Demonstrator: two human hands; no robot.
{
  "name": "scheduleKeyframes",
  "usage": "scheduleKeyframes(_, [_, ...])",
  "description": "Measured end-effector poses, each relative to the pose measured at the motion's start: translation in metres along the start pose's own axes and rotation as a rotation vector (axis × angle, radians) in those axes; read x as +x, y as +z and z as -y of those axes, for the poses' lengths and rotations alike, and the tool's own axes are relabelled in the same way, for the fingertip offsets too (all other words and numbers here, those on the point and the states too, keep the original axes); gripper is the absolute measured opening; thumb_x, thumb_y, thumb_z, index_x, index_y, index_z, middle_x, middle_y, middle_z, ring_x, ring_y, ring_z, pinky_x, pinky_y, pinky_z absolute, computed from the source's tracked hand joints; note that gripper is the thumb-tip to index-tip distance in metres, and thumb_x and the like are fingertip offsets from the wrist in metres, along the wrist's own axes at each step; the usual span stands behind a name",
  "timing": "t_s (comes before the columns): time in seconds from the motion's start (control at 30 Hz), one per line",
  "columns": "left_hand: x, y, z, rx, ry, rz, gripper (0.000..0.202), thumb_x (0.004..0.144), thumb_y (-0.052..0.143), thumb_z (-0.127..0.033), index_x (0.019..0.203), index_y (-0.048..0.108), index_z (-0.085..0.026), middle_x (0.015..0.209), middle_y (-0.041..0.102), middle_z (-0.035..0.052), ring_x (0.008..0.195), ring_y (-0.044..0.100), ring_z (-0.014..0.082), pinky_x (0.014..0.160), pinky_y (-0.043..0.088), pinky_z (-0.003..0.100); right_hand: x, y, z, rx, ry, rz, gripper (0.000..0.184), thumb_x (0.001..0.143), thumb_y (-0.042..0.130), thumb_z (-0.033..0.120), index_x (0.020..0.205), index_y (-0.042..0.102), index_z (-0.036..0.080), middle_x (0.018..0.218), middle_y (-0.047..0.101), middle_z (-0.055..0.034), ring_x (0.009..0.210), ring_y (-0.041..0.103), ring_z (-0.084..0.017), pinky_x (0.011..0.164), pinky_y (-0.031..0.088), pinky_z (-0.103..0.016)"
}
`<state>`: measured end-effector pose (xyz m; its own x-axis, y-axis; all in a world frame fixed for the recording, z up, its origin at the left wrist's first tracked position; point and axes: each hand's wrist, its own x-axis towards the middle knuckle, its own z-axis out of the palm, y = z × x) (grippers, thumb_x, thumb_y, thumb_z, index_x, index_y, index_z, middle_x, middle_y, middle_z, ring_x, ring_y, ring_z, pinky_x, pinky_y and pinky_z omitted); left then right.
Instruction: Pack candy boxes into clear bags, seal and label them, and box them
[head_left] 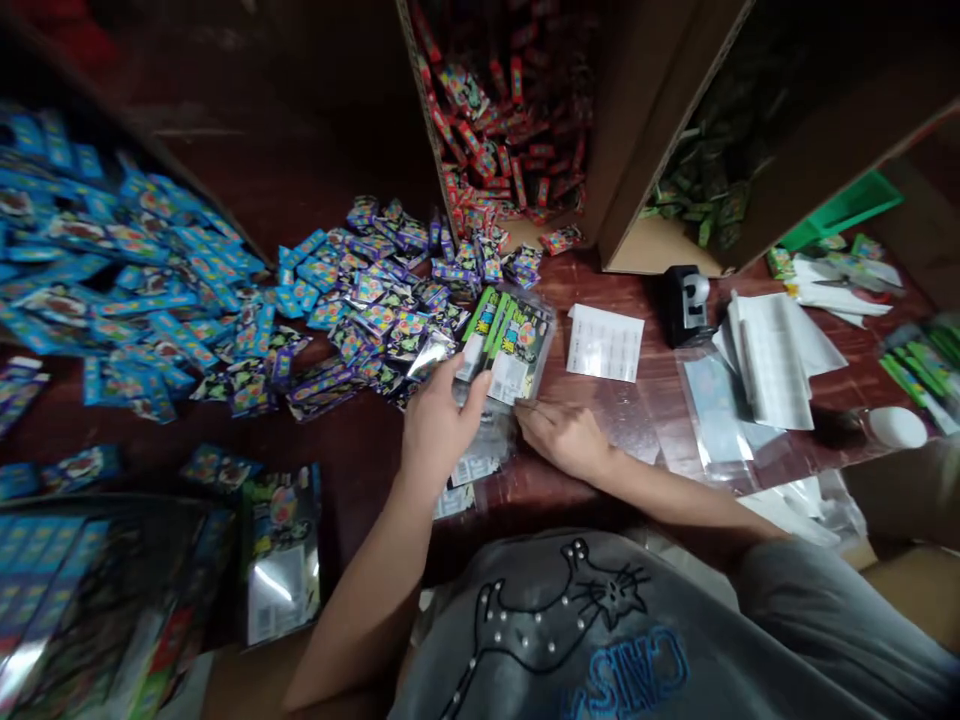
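Observation:
Two green printed packets [514, 345] lie side by side in what looks like a clear plastic bag [546, 318] on the table. My left hand [439, 425] grips their near left end, its thumb over the white label area. At the bag's near right corner, my right hand [564, 438] has its fingers pinched together on the plastic edge; the fingertips are partly hidden. More clear bags with printed labels [474, 468] lie beneath and just in front of my hands. A heap of purple candy packets [382, 300] reaches up to the left side of the green packets.
Blue packets [150, 290] are piled at the left. Cardboard boxes hold red packets [517, 150] and green packets [712, 190]. A label sheet [604, 343], black tape dispenser [686, 305], papers [772, 360] and scissors [862, 275] lie to the right. Filled bags [283, 560] sit at lower left.

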<state>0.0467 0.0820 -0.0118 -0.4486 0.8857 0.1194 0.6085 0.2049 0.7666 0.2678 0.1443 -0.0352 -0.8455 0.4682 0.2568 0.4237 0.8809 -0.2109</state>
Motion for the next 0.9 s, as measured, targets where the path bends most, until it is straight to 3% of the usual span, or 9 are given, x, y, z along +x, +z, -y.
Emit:
scheduleKeyframes(0.13, [0.020,-0.001,-0.011,-0.569,-0.361,0.284,0.071,0.084,0.079,-0.069,0.132,0.073,-0.017,0.119,0.082,0.0146,0.112,0.078,0.0345,0.100,0.061,0.049,-0.024,-0.033,-0.007,0.076,-0.354,-0.222,0.030,0.109,0.054,0.017,0.131,0.073,0.010,0.135,0.079,-0.0121,0.122,0.076,-0.017,0.116,0.060,-0.033])
scheduleKeyframes(0.23, [0.014,0.002,-0.016,-0.775,-0.498,0.376,0.072,0.072,0.088,-0.062,0.123,0.076,-0.013,0.117,0.082,0.0153,0.110,0.077,0.0347,0.101,0.060,0.048,-0.023,-0.044,-0.017,0.132,-0.592,-0.192,0.028,0.111,0.052,0.022,0.125,0.074,0.013,0.132,0.081,-0.0067,0.117,0.077,-0.017,0.117,0.060,-0.033])
scheduleKeyframes(0.3, [0.003,0.009,-0.018,-0.641,-0.419,0.297,0.062,0.072,0.088,-0.055,0.118,0.077,-0.015,0.118,0.082,0.0129,0.112,0.075,0.0333,0.106,0.057,0.047,-0.013,-0.046,-0.023,0.201,-0.539,-0.155,0.036,0.113,0.055,0.040,0.129,0.073,0.013,0.139,0.077,-0.0091,0.126,0.074,-0.020,0.118,0.060,-0.036])
scheduleKeyframes(0.37, [-0.011,0.015,-0.018,-0.455,-0.284,0.294,0.048,0.078,0.082,-0.051,0.112,0.077,-0.017,0.114,0.082,0.0096,0.110,0.074,0.0307,0.105,0.055,0.044,0.002,-0.047,-0.028,0.283,-0.354,-0.166,0.056,0.110,0.057,0.055,0.143,0.064,0.010,0.151,0.068,-0.0166,0.141,0.065,-0.026,0.120,0.058,-0.044])
scheduleKeyframes(0.5, [-0.039,0.018,-0.018,-0.234,-0.151,0.448,0.031,0.090,0.067,-0.049,0.093,0.072,-0.019,0.083,0.075,0.0030,0.077,0.067,0.0217,0.075,0.053,0.033,0.028,-0.048,-0.031,0.368,-0.060,-0.187,0.043,0.114,0.051,0.040,0.145,0.061,0.011,0.135,0.072,-0.0185,0.132,0.066,-0.026,0.112,0.060,-0.048])
scheduleKeyframes(0.67, [-0.059,0.012,-0.016,-0.148,-0.133,0.543,0.030,0.094,0.059,-0.047,0.086,0.067,-0.020,0.074,0.068,0.0013,0.070,0.062,0.0192,0.070,0.050,0.030,0.035,-0.064,-0.031,0.524,-0.045,0.091,0.026,0.109,0.064,0.041,0.111,0.072,0.016,0.103,0.073,-0.0079,0.096,0.067,-0.020,0.087,0.056,-0.035])
scheduleKeyframes(0.77, [-0.062,0.009,-0.019,-0.299,-0.154,0.613,0.031,0.092,0.066,-0.044,0.108,0.072,-0.019,0.101,0.080,0.0066,0.094,0.073,0.0233,0.089,0.057,0.035,0.034,-0.077,-0.037,0.599,-0.151,0.367,0.025,0.105,0.070,0.042,0.094,0.073,0.019,0.089,0.072,-0.0032,0.081,0.065,-0.017,0.076,0.049,-0.033])
scheduleKeyframes(0.83, [-0.064,0.008,-0.021,-0.476,-0.220,0.723,0.045,0.085,0.077,-0.042,0.123,0.071,-0.019,0.121,0.080,0.0101,0.111,0.075,0.0260,0.100,0.058,0.038,0.034,-0.084,-0.042,0.665,-0.266,0.519,0.020,0.104,0.071,0.037,0.095,0.076,0.020,0.091,0.076,-0.0028,0.082,0.068,-0.017,0.079,0.050,-0.033])
scheduleKeyframes(0.9, [-0.067,0.006,-0.022,-0.593,-0.310,0.799,0.054,0.076,0.087,-0.040,0.123,0.071,-0.018,0.122,0.081,0.0118,0.113,0.076,0.0275,0.100,0.060,0.039,0.034,-0.088,-0.047,0.776,-0.345,0.610,0.013,0.104,0.070,0.032,0.101,0.079,0.023,0.102,0.080,-0.0034,0.089,0.072,-0.017,0.086,0.053,-0.033])
